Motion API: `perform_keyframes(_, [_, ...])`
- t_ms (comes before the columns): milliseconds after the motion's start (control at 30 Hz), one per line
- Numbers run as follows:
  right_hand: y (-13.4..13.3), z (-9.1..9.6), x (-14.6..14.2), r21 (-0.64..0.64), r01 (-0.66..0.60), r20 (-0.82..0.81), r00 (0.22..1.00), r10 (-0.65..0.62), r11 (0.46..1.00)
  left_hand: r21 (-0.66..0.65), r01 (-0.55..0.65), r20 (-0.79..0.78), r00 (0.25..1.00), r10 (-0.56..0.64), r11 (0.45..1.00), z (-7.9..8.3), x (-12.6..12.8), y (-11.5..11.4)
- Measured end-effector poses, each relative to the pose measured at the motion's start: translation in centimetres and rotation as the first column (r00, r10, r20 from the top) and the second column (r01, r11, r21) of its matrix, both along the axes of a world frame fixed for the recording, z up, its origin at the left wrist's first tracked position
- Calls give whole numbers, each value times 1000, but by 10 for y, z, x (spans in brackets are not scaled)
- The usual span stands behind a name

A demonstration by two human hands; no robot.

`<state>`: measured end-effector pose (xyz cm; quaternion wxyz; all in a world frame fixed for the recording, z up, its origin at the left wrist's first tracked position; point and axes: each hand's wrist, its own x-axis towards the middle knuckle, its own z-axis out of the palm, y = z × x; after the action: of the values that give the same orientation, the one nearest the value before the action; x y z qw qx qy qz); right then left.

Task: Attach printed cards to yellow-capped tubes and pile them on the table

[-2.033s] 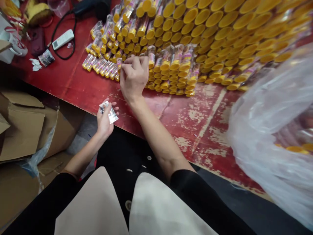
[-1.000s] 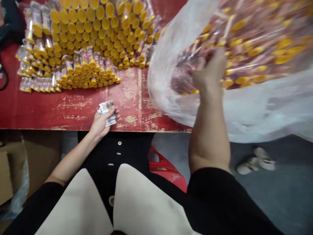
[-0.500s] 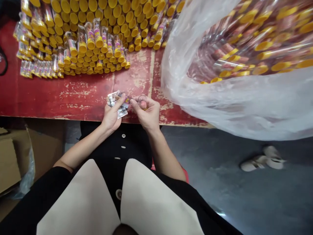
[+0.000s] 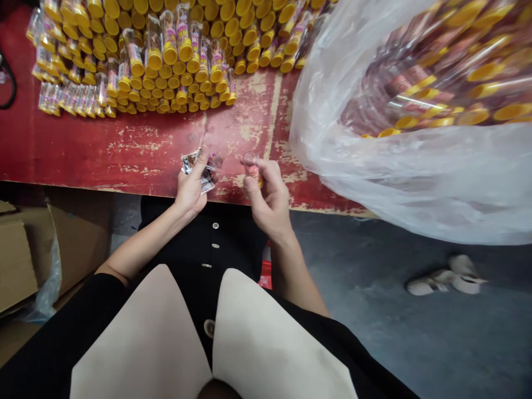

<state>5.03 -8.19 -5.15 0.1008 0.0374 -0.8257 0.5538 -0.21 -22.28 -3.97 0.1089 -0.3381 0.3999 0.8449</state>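
My left hand [image 4: 192, 187] grips a small bundle of printed foil sachets [image 4: 200, 170] just over the table's near edge. A little to its right, my right hand [image 4: 266, 194] pinches a short clear tube [image 4: 252, 170] with pink contents between thumb and fingers. The two hands are close but apart. Beyond them, many clear tubes with yellow caps [image 4: 174, 61] lie stacked in a tight pile on the worn red table [image 4: 124, 149]. A large clear plastic bag [image 4: 399, 149] full of similar tubes bulges at the right, and neither hand touches it.
The table's near edge runs just in front of my hands. Below it are a red plastic stool [image 4: 266, 271] and a grey floor with a pair of pale slippers [image 4: 444, 282]. Flattened cardboard boxes [image 4: 25, 255] and a scrap of clear plastic lie at the lower left.
My right hand has come out of the bag, now holds a small tube and has drawn away from my left hand. My left hand still grips the sachets.
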Motion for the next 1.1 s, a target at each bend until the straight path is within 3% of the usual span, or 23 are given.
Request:
perform_keyframes(100, [2, 8, 10, 96, -13, -72, 997, 20, 995, 31, 7, -23, 1000, -6, 1000, -2, 3, 1])
perform_keyframes(200, [-1, 9, 14, 193, 57, -123, 992, -33, 980, 34, 40, -45, 998, -38, 999, -2, 6, 1])
perform_keyframes(333, [-1, 12, 18, 303, 83, -233, 972, -11, 949, 19, 192, -62, 980, -191, 981, 1, 11, -4])
perform_keyframes(433, [2, 18, 25, 255, 91, -240, 970, -28, 963, 23, 296, -76, 953, -293, 955, 6, 17, -8])
perform_keyframes(567, [-1, 22, 36, 114, -81, -36, 996, 85, 990, 38, 251, -104, 964, -246, 967, 9, 25, -9])
perform_keyframes(700, [-10, 14, 42, -26, 77, 22, 997, -76, 997, 36, 263, -52, 964, -261, 964, 8, 33, -8])
perform_keyframes(767, [-14, 9, 42, -59, 72, 50, 996, -69, 996, 19, 252, -51, 967, -251, 968, 8, 37, -7])
perform_keyframes(833, [-16, 7, 41, -40, 48, 36, 998, -47, 998, -4, 220, -67, 973, -220, 975, 8, 40, -7])
perform_keyframes(967, [-19, 8, 38, 49, 201, -96, 976, -196, 978, -2, 233, -69, 970, -232, 973, 14, 44, -8])
perform_keyframes(1100, [-25, 9, 36, 21, 263, -170, 952, -255, 965, 19, 244, -62, 968, -242, 970, 20, 46, -9])
